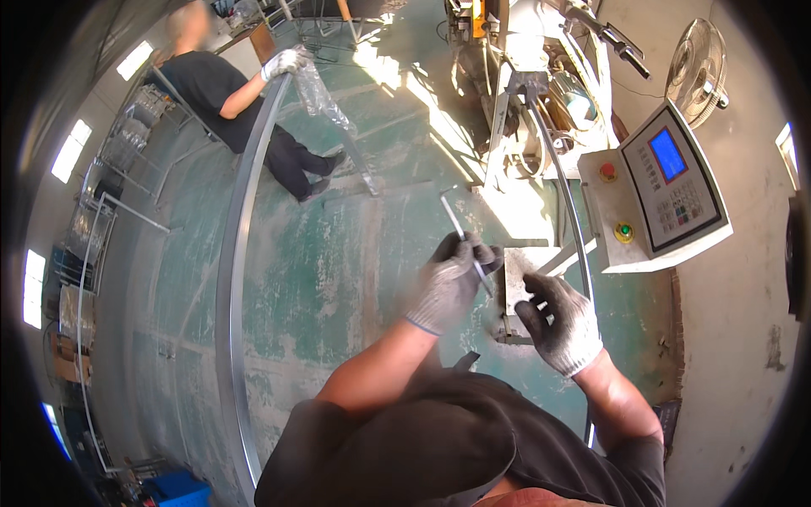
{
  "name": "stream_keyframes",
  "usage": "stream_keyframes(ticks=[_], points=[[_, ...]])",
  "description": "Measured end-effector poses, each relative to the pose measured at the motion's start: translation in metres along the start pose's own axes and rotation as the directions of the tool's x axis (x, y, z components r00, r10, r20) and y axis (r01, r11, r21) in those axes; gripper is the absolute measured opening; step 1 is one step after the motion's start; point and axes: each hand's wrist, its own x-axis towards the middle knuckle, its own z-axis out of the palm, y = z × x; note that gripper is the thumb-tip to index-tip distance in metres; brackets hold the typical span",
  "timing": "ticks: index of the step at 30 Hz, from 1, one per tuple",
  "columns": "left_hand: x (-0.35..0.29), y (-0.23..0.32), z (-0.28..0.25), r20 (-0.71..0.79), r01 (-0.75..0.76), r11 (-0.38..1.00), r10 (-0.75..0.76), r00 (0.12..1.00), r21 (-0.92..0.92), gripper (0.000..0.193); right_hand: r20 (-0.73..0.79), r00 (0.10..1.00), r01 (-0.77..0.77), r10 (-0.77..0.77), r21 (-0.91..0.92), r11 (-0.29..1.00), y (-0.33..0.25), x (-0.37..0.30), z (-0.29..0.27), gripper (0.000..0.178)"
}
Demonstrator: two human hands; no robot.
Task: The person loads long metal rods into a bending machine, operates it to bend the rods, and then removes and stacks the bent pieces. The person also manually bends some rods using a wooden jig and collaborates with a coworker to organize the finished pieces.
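Observation:
My left hand (pixel 452 283), in a grey-white knit glove with a dark palm, is closed around a thin, light metal rod (pixel 454 216). The rod slants up and to the left past the fingers, and its lower end pokes out below them toward my right hand. My right hand (pixel 559 323), gloved alike, hovers to the right of it with curled fingers apart from the thumb and nothing visible between them. Beyond it a long metal profile (pixel 568 173) runs down past my right side. A grey pedestal plate (pixel 519 275) lies behind both hands.
Another long metal profile (pixel 235 279) curves down my left. A co-worker (pixel 221 106) sits at the upper left, gloved hand by its top end and plastic wrap (pixel 317 91). To the right stand a control panel (pixel 667 182), a fan (pixel 698 66) and a machine (pixel 574 93).

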Motion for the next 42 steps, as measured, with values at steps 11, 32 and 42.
stream_keyframes(ticks=[11, 32, 42], points=[[0.291, 0.148, -0.007, 0.206, 0.016, 0.910, -0.111, 0.972, 0.415, 0.017, -0.142, 0.989, 0.032, -0.050, -0.125, 0.992, 0.031, 0.326, 0.045, 0.022], [0.820, 0.342, -0.288, -0.456, 0.284, 0.766, 0.014, 0.890, 0.577, 0.016, -0.598, 0.773, -0.618, 0.211, -0.635, 0.464, 0.336, 1.022, -0.222, 0.024], [1.070, 0.446, -0.409, -0.489, 0.314, 0.767, 0.001, 0.872, 0.560, 0.013, -0.647, 0.643, -0.735, 0.410, -0.673, 0.090, 0.471, 1.214, -0.247, 0.024]])
